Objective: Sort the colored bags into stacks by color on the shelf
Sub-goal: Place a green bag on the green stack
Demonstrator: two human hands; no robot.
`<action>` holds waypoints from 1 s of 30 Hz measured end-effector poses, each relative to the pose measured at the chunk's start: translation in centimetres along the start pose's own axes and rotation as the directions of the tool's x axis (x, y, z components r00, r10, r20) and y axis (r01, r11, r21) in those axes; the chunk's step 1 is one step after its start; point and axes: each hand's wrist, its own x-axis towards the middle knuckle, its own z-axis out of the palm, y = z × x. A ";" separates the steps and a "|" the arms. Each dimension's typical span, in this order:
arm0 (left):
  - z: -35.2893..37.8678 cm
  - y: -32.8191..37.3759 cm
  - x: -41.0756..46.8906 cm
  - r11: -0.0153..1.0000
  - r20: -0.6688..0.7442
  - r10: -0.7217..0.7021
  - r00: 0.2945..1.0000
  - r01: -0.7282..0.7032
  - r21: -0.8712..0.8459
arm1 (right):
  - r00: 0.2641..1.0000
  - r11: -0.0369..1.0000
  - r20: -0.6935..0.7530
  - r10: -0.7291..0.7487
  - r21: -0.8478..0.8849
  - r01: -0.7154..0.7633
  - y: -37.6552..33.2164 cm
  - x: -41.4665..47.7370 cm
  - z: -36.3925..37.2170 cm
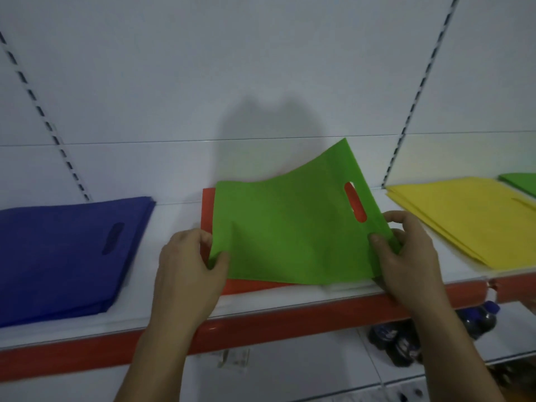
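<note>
A green bag with a cut-out handle is lifted off the red bag beneath it, its far corner curling up. My left hand pinches its near left corner. My right hand pinches its near right edge by the handle hole. On the shelf's left end lies a blue stack. A yellow stack lies to the right, and another green bag shows at the far right edge.
The white shelf has a red front strip and a white back panel with slotted uprights. Dark bottles stand on a lower shelf at the right, below the strip.
</note>
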 end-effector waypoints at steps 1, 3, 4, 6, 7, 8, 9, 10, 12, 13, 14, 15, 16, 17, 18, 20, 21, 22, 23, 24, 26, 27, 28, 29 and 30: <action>0.1 0.1 0.0 0.999 -0.002 -0.017 1.000 0.018 0.043 | 1.000 0.999 -0.019 -0.012 -0.044 0.011 0.0 0.2 0.1; 0.0 0.6 -0.1 0.995 -0.009 -0.054 0.999 0.054 0.083 | 0.996 0.988 -0.077 -0.044 -0.150 0.032 -0.1 0.5 0.4; 0.0 0.9 -0.2 0.996 -0.025 -0.040 0.999 0.042 0.084 | 0.993 0.981 -0.108 -0.055 -0.189 0.034 -0.3 0.6 0.6; -0.2 1.3 -0.3 0.999 -0.069 0.023 0.997 -0.020 0.034 | 0.984 0.974 -0.162 -0.075 -0.221 0.038 -0.4 0.6 0.7; -0.3 1.5 -0.3 0.999 -0.086 0.034 0.996 -0.036 -0.023 | 0.981 0.975 -0.176 -0.082 -0.220 0.042 -0.4 0.6 0.7; -0.3 1.9 -0.4 0.995 -0.098 0.028 0.995 -0.037 -0.088 | 0.978 0.977 -0.189 -0.085 -0.210 0.044 -0.3 0.4 0.6; -0.3 2.3 -0.4 0.988 -0.107 0.016 0.994 -0.032 -0.149 | 0.974 0.978 -0.209 -0.092 -0.200 0.050 -0.2 0.3 0.3; -0.2 2.9 -0.3 0.978 -0.113 0.009 0.994 -0.033 -0.207 | 0.966 0.978 -0.235 -0.110 -0.198 0.063 0.0 0.4 -0.1; 0.5 3.9 -0.1 0.956 -0.100 0.030 0.995 -0.058 -0.287 | 0.944 0.976 -0.294 -0.146 -0.200 0.089 0.5 0.8 -1.1; 1.1 4.5 0.0 0.954 -0.086 0.060 0.995 -0.082 -0.289 | 0.937 0.977 -0.314 -0.150 -0.191 0.092 0.8 1.1 -1.8; 1.6 5.0 0.1 0.955 -0.077 0.098 0.992 -0.116 -0.272 | 0.932 0.980 -0.332 -0.148 -0.174 0.094 1.2 1.3 -2.5; 2.3 5.5 0.2 0.958 -0.078 0.140 0.987 -0.155 -0.241 | 0.922 0.983 -0.356 -0.150 -0.154 0.101 1.6 1.6 -3.4; 2.9 6.2 0.3 0.960 -0.085 0.177 0.981 -0.191 -0.207 | 0.910 0.985 -0.384 -0.156 -0.133 0.113 1.8 1.9 -4.2; 3.6 6.9 0.5 0.961 -0.089 0.196 0.977 -0.209 -0.179 | 0.899 0.985 -0.408 -0.161 -0.119 0.123 2.1 2.4 -5.2; 4.3 7.7 0.6 0.964 -0.092 0.204 0.975 -0.217 -0.154 | 0.890 0.986 -0.425 -0.163 -0.108 0.129 2.4 2.9 -6.2; 5.8 9.8 0.8 0.965 -0.117 0.231 0.966 -0.242 -0.098 | 0.887 0.988 -0.437 -0.153 -0.069 0.136 3.5 4.4 -8.3; 6.7 10.9 0.7 0.964 -0.133 0.235 0.963 -0.248 -0.091 | 0.891 0.990 -0.432 -0.141 -0.033 0.140 4.3 5.2 -9.5; 7.6 12.1 0.5 0.964 -0.147 0.229 0.962 -0.245 -0.105 | 0.897 0.989 -0.424 -0.129 0.007 0.146 5.2 5.9 -10.6; 8.7 13.4 0.1 0.963 -0.162 0.219 0.962 -0.240 -0.123 | 0.899 0.986 -0.419 -0.131 0.036 0.160 6.3 6.7 -11.8; 9.9 14.8 -0.3 0.961 -0.180 0.215 0.960 -0.241 -0.136 | 0.897 0.981 -0.415 -0.151 0.046 0.186 7.4 7.6 -13.1; 12.9 17.8 -1.2 0.956 -0.217 0.221 0.951 -0.255 -0.143 | 0.895 0.972 -0.395 -0.209 0.018 0.235 10.1 9.7 -15.9; 14.6 19.4 -1.5 0.957 -0.225 0.216 0.950 -0.252 -0.144 | 0.899 0.970 -0.374 -0.227 -0.006 0.242 11.6 10.9 -17.5; 16.3 21.2 -1.9 0.959 -0.218 0.210 0.953 -0.244 -0.143 | 0.906 0.972 -0.357 -0.228 -0.022 0.236 13.2 12.0 -19.3; 17.9 23.1 -2.2 0.960 -0.201 0.214 0.956 -0.244 -0.137 | 0.910 0.975 -0.353 -0.217 -0.025 0.222 14.8 13.2 -21.1; 19.5 24.9 -2.5 0.960 -0.188 0.230 0.955 -0.255 -0.120 | 0.914 0.978 -0.352 -0.202 -0.021 0.208 16.2 14.4 -23.0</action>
